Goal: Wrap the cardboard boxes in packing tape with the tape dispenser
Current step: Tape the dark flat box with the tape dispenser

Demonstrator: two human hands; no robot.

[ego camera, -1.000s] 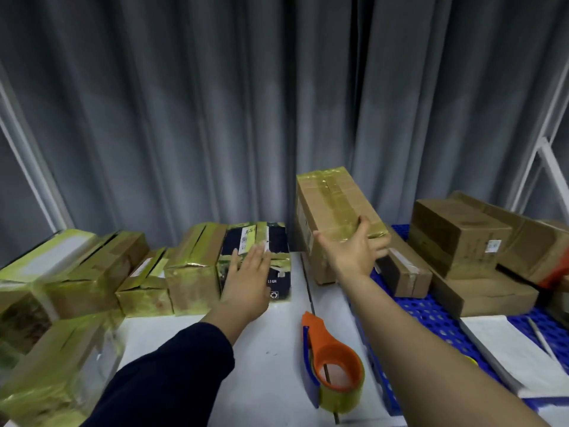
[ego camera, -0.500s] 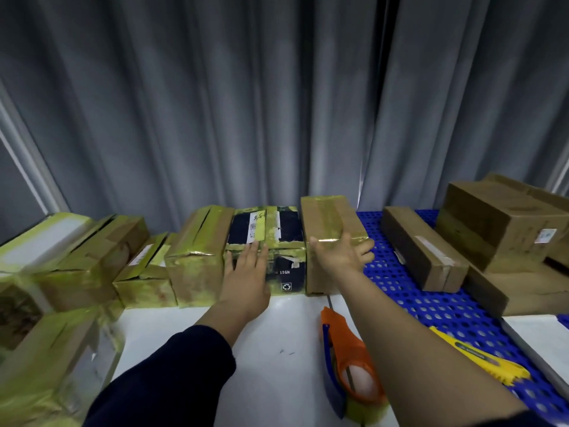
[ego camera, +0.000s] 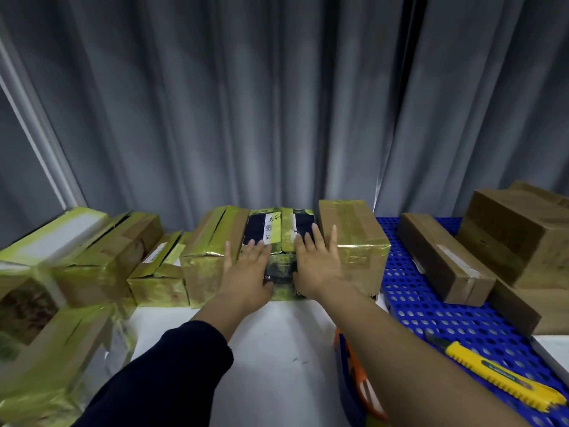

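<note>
Both hands lie flat against the dark box at the middle of the tabletop's far edge, apparently squaring it into the row of finished parcels. The left hand presses its near face with fingers spread, gripping nothing; the right hand does likewise, its outer fingers reaching onto the taped box just beside it, presumably to close the gap between the two.

The wrapped boxes seem to be lined along the far and left edges to keep the middle of the tabletop free for work. Counting them is uncertain: about eight show yellowish tape, including the dark one, though the pile at the left edge blurs together.

Plain cardboard boxes wait on the blue perforated mat by the right edge. At least three can be told apart: a long narrow box, a large box behind it, and one lying under that.

One tape dispenser, orange and blue, rests near the front edge, partly hidden under the right forearm, untouched. One yellow utility knife lies on the mat.
</note>
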